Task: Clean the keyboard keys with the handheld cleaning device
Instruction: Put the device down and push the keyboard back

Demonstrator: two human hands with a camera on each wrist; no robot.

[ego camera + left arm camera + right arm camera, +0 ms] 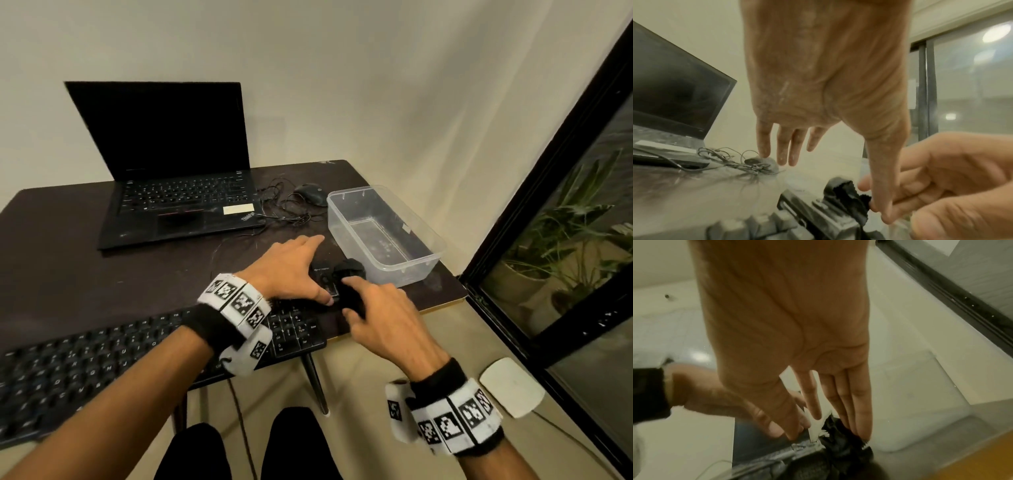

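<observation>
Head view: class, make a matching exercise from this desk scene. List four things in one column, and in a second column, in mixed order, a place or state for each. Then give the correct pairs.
Things
1. laptop
2. plastic tub
3. mouse
4. keyboard

Places or states
A. clear, standing at the table's right edge
B. beside a tangle of cable, between laptop and tub
C. lid open, screen dark, at the back left
D. along the near edge, partly under the left forearm

Pairs: 1-C, 2-A, 3-B, 4-D

A home desk corner: laptop [171, 164], keyboard [102, 363], mouse [313, 193], glass door [582, 240] onto plants.
</observation>
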